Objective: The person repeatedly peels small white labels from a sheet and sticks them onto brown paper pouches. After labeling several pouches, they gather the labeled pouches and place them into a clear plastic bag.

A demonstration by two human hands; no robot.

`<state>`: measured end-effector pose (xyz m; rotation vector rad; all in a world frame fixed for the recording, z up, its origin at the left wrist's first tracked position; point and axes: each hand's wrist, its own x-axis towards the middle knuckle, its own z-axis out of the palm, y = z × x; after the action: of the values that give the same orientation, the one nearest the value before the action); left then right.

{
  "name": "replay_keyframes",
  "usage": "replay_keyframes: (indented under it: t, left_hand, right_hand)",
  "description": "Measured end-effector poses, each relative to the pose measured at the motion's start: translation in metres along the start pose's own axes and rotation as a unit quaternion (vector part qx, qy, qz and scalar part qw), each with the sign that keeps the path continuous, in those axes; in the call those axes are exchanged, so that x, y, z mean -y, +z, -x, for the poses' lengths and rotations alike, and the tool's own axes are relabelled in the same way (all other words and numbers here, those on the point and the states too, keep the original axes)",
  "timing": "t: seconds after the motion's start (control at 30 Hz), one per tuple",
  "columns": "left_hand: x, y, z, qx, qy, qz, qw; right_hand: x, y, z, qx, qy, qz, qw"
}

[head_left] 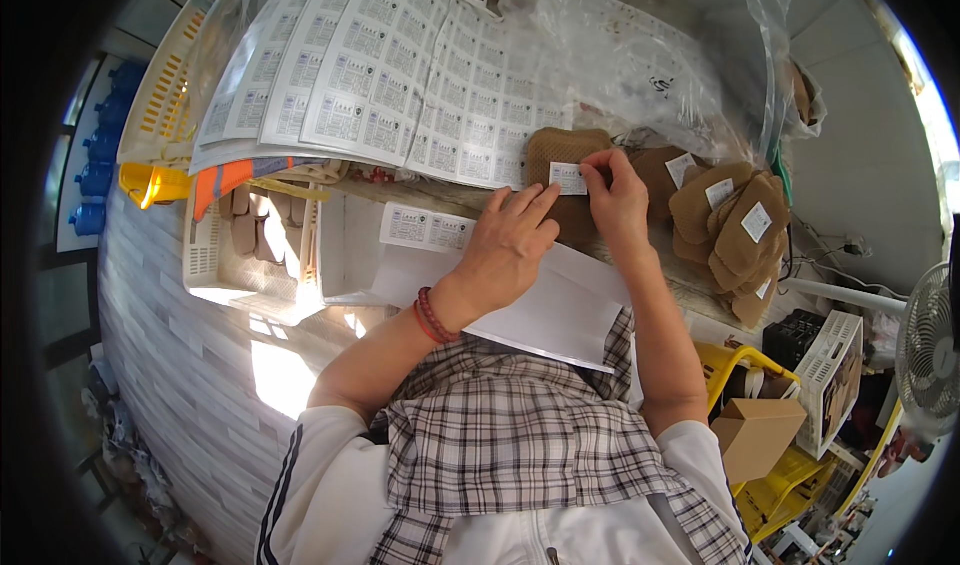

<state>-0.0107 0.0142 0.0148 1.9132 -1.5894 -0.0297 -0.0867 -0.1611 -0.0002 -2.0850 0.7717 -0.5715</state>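
A brown textured pad (555, 145) lies at the table's edge in front of me. On it sits a small white printed label (568, 178), and my right hand (617, 200) pinches the label's right end between thumb and fingertips. My left hand (510, 240) is palm down, fingers stretched out and slightly apart, the tips at the pad's left side by the label. Below both hands a mostly bare white backing sheet (540, 300) hangs over my lap. A strip of printed labels (425, 227) is left along its upper left edge.
Large label sheets (370, 65) cover the table's left. Several labelled brown pads (740, 240) are heaped at right, with clear plastic bags (640, 55) behind. A cream crate (255, 235) holding brown pieces stands at left; yellow crates (780, 485), a cardboard box (757, 435) and a fan (928, 350) are at right.
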Motion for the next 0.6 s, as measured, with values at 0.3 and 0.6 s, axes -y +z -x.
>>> replay_keyframes:
  t: [0.3, 0.6]
  left_hand:
    - [0.002, 0.003, 0.003, 0.016, -0.002, -0.008, 1.0]
    - [0.006, 0.003, -0.006, 0.052, -0.026, -0.009, 0.998]
  right_hand:
    - [0.005, 0.011, 0.009, -0.132, -0.101, 0.094, 0.982]
    - [-0.005, 0.018, 0.011, -0.157, -0.116, 0.149, 0.969]
